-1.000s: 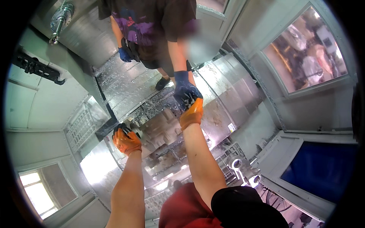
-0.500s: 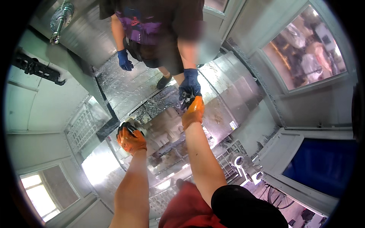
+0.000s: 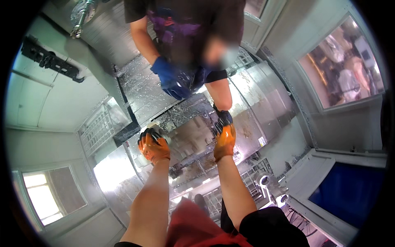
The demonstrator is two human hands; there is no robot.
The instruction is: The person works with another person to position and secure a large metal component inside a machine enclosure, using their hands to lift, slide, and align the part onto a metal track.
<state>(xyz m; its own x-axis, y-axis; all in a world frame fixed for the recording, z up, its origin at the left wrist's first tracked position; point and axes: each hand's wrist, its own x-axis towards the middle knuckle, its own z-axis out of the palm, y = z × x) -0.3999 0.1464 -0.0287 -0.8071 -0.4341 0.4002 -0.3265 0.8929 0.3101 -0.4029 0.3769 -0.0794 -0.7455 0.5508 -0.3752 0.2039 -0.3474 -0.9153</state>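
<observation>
- The left hand (image 3: 153, 145), in an orange glove, clamps the left edge of the metal block (image 3: 190, 138).
- The right hand (image 3: 224, 140) clamps its right edge.
- A co-worker's blue glove (image 3: 172, 80) hangs above.

- The metal block (image 3: 191, 136) lies on the machine bed (image 3: 251, 123), between the two hands.
- The left hand (image 3: 153, 145) is at its left edge, the right hand (image 3: 224, 138) at its right edge.
- A co-worker (image 3: 189, 29) stands behind the block, their gloved hand (image 3: 172, 80) above it.
- A wire grille (image 3: 98, 125) stands to the left.
</observation>
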